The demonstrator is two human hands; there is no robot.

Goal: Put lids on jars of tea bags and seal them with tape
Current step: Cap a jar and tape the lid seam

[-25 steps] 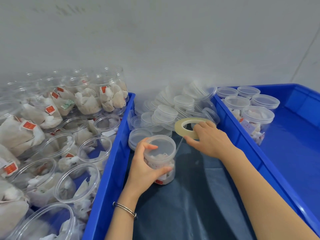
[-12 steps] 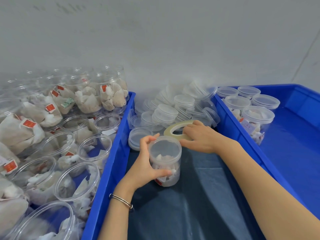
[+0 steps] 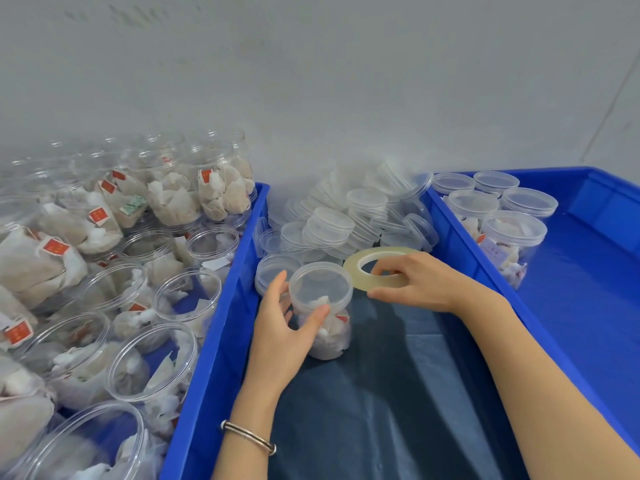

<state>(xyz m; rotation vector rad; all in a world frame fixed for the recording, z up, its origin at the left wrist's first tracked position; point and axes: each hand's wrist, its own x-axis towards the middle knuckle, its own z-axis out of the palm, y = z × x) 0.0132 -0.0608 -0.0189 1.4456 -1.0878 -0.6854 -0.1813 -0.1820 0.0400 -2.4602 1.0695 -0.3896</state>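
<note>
open jars [image 3: 104, 306]: packed in left bin, tea bags inside
left hand [image 3: 282, 332]: wrapped round lidded jar [image 3: 323, 311], upright on middle bin's [image 3: 221, 341] dark liner
right hand [image 3: 420, 284]: pinching tape roll [image 3: 379, 268], just right of jar's lid
spare lids [image 3: 349, 216]: piled at middle bin's far end
sealed jars [image 3: 498, 220]: right bin, far-left corner

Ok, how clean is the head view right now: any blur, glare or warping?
Head view: even soft light; the jar, tape roll and both hands are sharp; the lid pile and far jars look hazy; wide-angle bending curves the blue bins' edges; little glare.
</note>
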